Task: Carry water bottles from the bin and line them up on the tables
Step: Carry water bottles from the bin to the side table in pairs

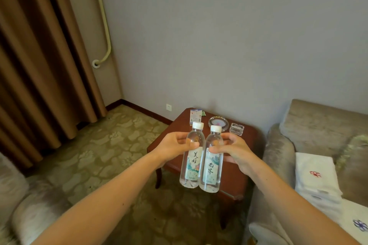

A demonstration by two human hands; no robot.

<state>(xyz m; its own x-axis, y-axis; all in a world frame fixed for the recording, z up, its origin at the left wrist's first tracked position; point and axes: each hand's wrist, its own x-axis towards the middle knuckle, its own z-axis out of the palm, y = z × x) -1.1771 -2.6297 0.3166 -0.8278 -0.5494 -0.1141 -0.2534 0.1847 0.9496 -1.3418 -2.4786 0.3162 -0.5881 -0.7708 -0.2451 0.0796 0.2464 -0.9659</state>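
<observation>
Two clear water bottles with white caps and pale green labels hang side by side in the air above a small dark red wooden table [247, 135]. My left hand [175, 145] grips the left bottle [192, 157] around its shoulder. My right hand [233, 149] holds the right bottle [212, 163] at the same height with fingertips on its upper part. The bottles touch or nearly touch each other. Both are upright, their bottoms over the table's near half. No bin is in view.
At the table's far edge stand a small printed card [196, 116], a round glass ashtray [218, 123] and a clear square holder [237, 129]. A beige sofa [322, 123] with folded white towels [316, 173] flanks the right; another armrest [37, 209] sits lower left. Brown curtains [35, 55] hang left.
</observation>
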